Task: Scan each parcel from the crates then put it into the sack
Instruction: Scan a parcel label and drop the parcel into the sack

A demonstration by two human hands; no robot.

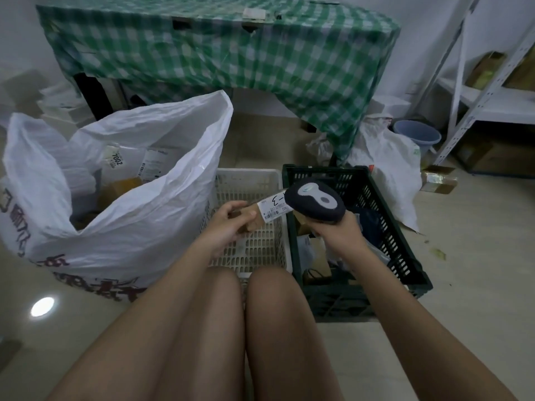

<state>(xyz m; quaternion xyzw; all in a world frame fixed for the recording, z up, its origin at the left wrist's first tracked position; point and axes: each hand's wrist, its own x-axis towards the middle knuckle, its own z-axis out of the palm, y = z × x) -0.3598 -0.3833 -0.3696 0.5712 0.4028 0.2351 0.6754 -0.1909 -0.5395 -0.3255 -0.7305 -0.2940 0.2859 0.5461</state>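
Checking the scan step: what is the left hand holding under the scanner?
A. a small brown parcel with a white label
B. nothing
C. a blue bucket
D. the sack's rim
A: the left hand grips a small brown parcel, label toward the scanner in the right hand.

The left hand (228, 224) grips a small brown parcel (262, 217) above the white crate (249, 215), its label facing the scanner (314, 202) held by the right hand (338, 231) over the dark green crate (385, 227), beside the open white sack (130, 198).
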